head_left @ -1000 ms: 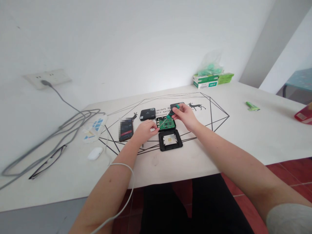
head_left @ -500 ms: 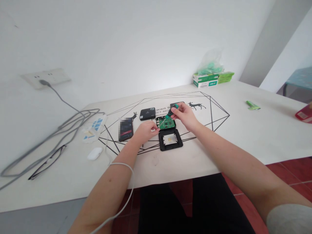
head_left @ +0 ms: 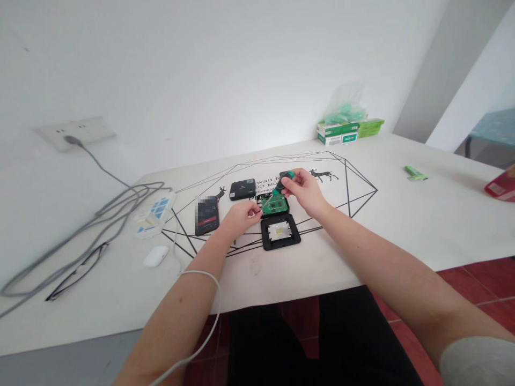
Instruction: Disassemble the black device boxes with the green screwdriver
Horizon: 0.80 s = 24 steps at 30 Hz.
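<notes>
A green circuit board (head_left: 274, 205) lies in a black casing half on the white table (head_left: 362, 225). My right hand (head_left: 302, 188) is closed round a green-handled screwdriver (head_left: 280, 186), whose shaft slants down onto the board. My left hand (head_left: 240, 218) pinches the board's left edge with closed fingers. Just in front of the board lies a black square cover (head_left: 280, 231) with a pale pad in its middle.
A black phone (head_left: 207, 216) and a black box (head_left: 243, 189) lie left of the board. Further left are a power strip (head_left: 153, 213), grey cables (head_left: 96, 220), a white earbud case (head_left: 155, 256) and glasses (head_left: 72, 273). Green boxes (head_left: 346, 131) stand at the back.
The view shifted slightly; the screwdriver handle moved a little left in my right hand. Both hands stay at the board.
</notes>
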Motion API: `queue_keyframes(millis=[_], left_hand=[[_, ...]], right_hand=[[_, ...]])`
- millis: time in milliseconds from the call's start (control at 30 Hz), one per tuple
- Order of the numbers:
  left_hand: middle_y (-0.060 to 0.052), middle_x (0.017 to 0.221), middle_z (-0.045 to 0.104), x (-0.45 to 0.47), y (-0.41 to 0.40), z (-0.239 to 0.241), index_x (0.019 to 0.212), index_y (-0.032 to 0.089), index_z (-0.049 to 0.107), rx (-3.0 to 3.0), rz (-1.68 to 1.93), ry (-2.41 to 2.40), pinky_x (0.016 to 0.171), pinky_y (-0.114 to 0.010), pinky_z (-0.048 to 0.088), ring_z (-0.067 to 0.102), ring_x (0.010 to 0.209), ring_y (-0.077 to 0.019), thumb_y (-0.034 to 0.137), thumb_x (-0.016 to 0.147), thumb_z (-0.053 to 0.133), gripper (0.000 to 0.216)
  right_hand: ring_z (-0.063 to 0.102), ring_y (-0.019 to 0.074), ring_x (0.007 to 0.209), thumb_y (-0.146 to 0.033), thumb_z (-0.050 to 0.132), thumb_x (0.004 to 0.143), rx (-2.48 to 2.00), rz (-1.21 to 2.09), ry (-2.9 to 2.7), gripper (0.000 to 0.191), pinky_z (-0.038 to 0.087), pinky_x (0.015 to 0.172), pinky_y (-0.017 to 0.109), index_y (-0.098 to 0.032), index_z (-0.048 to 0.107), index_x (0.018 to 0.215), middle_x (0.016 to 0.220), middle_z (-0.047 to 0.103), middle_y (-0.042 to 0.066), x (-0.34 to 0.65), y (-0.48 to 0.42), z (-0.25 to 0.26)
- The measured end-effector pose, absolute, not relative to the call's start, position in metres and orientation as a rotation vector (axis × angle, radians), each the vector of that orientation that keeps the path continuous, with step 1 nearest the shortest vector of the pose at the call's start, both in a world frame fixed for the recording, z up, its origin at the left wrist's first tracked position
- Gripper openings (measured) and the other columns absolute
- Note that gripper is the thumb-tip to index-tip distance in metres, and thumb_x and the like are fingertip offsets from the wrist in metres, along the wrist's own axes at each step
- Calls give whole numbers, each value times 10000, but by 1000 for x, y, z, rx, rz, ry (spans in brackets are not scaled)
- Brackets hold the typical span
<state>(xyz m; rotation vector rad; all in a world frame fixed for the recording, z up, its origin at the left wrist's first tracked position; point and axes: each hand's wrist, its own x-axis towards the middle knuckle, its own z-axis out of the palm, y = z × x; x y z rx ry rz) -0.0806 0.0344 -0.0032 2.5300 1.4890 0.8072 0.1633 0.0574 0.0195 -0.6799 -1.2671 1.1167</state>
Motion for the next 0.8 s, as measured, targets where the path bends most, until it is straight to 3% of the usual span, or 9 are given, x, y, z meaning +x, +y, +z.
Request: queue_keyframes(millis=[800], left_hand=[[-5, 756, 673, -79, 34, -4, 795, 207, 675, 2614, 656, 1525, 735, -283, 483, 633, 737, -175, 272, 874, 698, 105]], right_hand=[[675, 144, 648, -655, 861, 694, -646, 1106, -1324, 583, 576, 588, 297, -222, 584, 972, 749, 666, -29, 160, 55, 15]])
